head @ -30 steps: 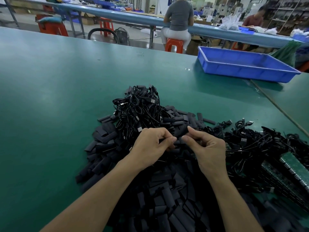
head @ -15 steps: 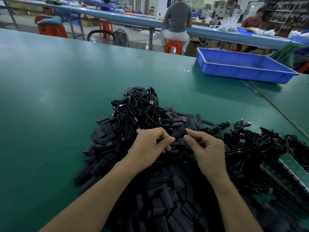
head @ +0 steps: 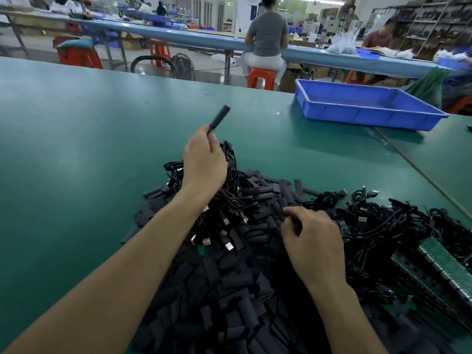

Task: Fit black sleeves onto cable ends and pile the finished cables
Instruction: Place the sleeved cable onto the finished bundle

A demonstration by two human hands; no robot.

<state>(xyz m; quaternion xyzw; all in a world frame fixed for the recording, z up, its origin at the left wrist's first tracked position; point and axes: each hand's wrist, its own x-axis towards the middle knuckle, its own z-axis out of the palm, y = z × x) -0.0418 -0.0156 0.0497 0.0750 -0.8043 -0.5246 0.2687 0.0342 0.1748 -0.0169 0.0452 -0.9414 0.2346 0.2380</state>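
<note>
My left hand [head: 204, 162] is raised above the table and pinches a cable by its end, which a black sleeve [head: 219, 120] covers and which sticks up past my fingers. Below and behind that hand lies a tangled pile of black cables [head: 237, 180], with several silver USB plugs [head: 224, 241] showing. My right hand [head: 311, 241] is low over the heap of loose black sleeves [head: 229, 290], fingers curled, and appears to pinch one sleeve. More black cables [head: 396, 226] are heaped to the right.
A blue plastic tray [head: 370, 111] stands at the back right of the green table [head: 89, 149]. Green circuit boards [head: 447, 264] are stacked at the right edge. People sit at another bench beyond the table.
My hands have parted. The left hand has lifted up and away with the sleeved cable end, and the right hand has dropped to the sleeve heap.
</note>
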